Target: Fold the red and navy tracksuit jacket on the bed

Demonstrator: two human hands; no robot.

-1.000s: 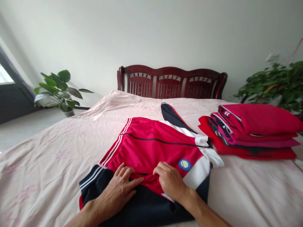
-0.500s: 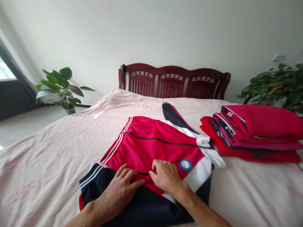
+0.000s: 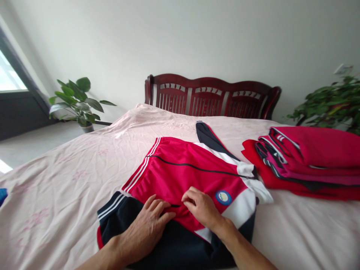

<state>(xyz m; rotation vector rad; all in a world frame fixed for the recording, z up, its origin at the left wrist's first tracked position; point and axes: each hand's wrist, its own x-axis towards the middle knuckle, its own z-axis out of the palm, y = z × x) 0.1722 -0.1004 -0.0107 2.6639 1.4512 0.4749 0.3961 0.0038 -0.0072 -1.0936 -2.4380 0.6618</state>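
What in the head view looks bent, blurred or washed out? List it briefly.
Head view: wide-lens bending tilts the window frame and curves the headboard; daylight washes out the window pane; the folded red pile at the right edge is smeared; both hands, left hand and right hand, and the red jacket are sharp.

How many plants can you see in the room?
2. One broad-leafed plant stands on the floor left of the bed; one bushy plant is at the right edge, behind the folded red clothes. More could be out of view.

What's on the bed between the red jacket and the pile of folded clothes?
Only bare pink bedsheet, in the head view, between the jacket and the pile.
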